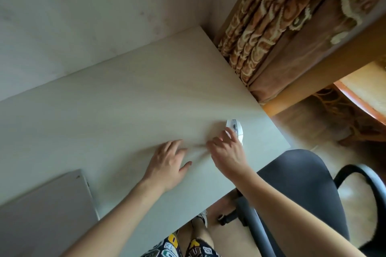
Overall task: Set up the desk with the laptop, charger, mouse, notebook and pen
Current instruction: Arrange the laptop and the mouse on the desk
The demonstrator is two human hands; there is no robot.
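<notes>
A white mouse (235, 128) lies on the pale wooden desk (125, 100) near its right edge. My right hand (226, 150) is over the mouse's near side, fingers spread and touching it, not closed around it. To its left, my left hand (167, 161) rests flat on the desk with fingers apart and nothing in it. A closed grey laptop (46, 215) lies at the desk's lower left corner. No charger, notebook or pen shows in this view.
A black office chair (302, 190) stands right of the desk's front edge. A patterned brown curtain (271, 27) hangs behind the desk's right side. A wall runs along the back. My legs in patterned shorts (177, 248) show below the desk edge.
</notes>
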